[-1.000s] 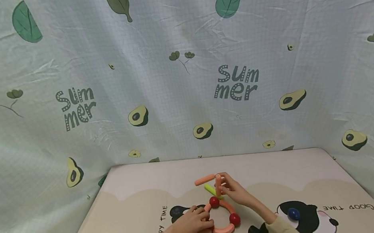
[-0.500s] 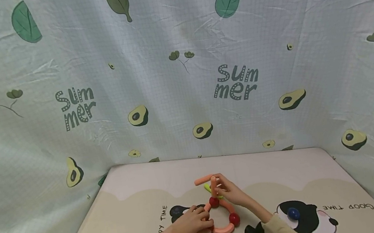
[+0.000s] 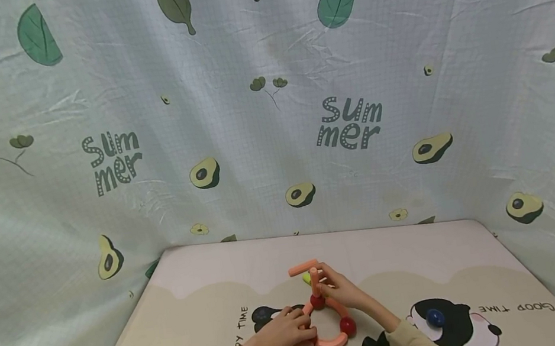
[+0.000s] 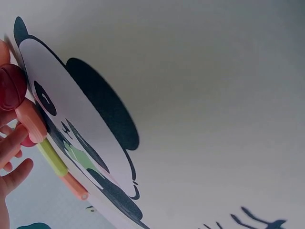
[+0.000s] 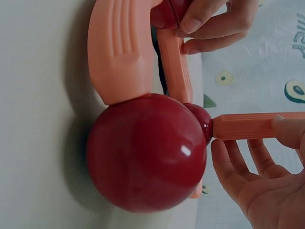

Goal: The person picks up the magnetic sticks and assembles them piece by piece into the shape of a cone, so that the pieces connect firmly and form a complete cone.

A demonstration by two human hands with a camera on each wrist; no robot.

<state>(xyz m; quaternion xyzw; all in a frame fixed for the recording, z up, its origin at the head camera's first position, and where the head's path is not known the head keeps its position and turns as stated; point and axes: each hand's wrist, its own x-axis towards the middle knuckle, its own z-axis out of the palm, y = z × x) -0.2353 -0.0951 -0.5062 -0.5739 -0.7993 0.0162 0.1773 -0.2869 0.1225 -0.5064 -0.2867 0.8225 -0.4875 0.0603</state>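
A ring of curved orange rods (image 3: 330,343) joined by red balls (image 3: 348,326) lies flat on the table. My left hand (image 3: 282,335) grips the ring's left side, with its fingers at a red ball (image 5: 166,16) in the right wrist view. On the ring's far ball (image 5: 200,119), a straight orange rod (image 3: 314,281) stands upright, its lower end touching the ball. My right hand (image 3: 340,289) pinches that rod between thumb and fingers. In the left wrist view, one red ball (image 4: 12,87) and a curved rod (image 4: 31,119) show at the left edge.
Behind the ring lie a yellow-green rod (image 4: 53,157), partly hidden in the head view, and another orange rod (image 3: 302,268). To the right is a blue ball (image 3: 435,318). The table (image 3: 201,274) ends at a hanging printed cloth (image 3: 237,119).
My right hand has brought the upright orange rod left and down onto the far red ball. My left hand and the ring have stayed in place.
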